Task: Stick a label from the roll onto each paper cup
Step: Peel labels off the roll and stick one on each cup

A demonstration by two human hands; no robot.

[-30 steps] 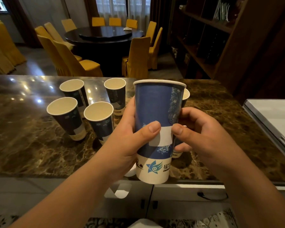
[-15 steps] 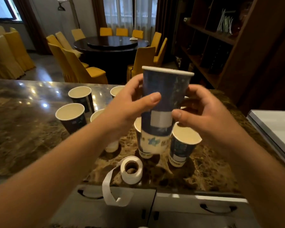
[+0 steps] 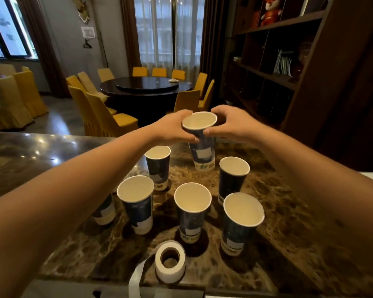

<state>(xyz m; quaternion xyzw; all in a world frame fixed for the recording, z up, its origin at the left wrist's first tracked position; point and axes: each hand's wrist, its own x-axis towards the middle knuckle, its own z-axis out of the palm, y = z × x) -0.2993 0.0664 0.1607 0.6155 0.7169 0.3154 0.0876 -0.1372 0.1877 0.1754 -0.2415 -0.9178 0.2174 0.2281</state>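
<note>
Seven paper cups, one label roll (image 3: 170, 261). Both hands, left hand (image 3: 174, 129) and right hand (image 3: 230, 123), grip labelled cup (image 3: 200, 143), now extended farther back than before.

Single head cam, wide-angle, looks forward and down from above the marble counter (image 3: 289, 244). Left hand (image 3: 172, 130) and right hand (image 3: 233, 125) sit mid-frame at arm's reach; dining room beyond them.

A dark brown marbled bench (image 3: 289, 237) is seen, its polished top catching light spots. A roll of white labels (image 3: 170, 261) lies at its near edge, a loose strip trailing over that edge. Beyond the roll, six blue paper cups (image 3: 192, 209) are stood upright, mouths up, set close together.
</note>
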